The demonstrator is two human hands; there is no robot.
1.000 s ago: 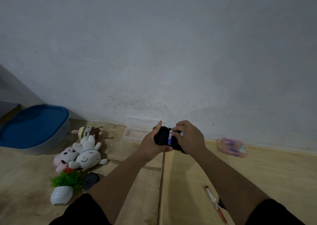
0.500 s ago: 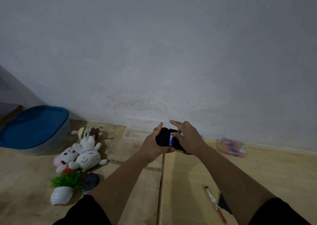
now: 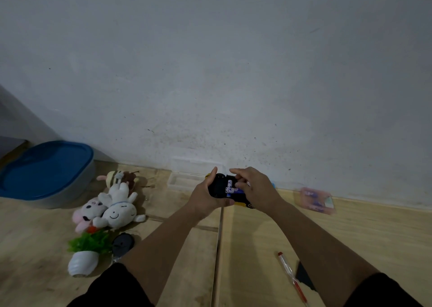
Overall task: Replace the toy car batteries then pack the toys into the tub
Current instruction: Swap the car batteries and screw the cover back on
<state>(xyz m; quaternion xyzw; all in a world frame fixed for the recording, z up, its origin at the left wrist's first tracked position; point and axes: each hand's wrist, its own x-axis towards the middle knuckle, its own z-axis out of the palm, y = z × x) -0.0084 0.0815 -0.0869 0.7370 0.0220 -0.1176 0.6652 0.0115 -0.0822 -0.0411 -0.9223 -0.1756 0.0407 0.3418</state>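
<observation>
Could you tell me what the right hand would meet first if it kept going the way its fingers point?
Most likely the battery in the upturned toy car; the right hand fingertips already seem to touch it.

Toy car (image 3: 218, 186) mostly hidden between left hand (image 3: 205, 198) and right hand (image 3: 256, 191); only black underside and a yellow sliver showing. Battery (image 3: 231, 189) label too small to read. Left of the car, blue-lidded tub (image 3: 44, 171) cut by the frame edge. Right of the car, pink packet (image 3: 315, 200) blurred, contents unclear. Pink plush (image 3: 87, 212) partly covered by white plush (image 3: 118, 209).
</observation>
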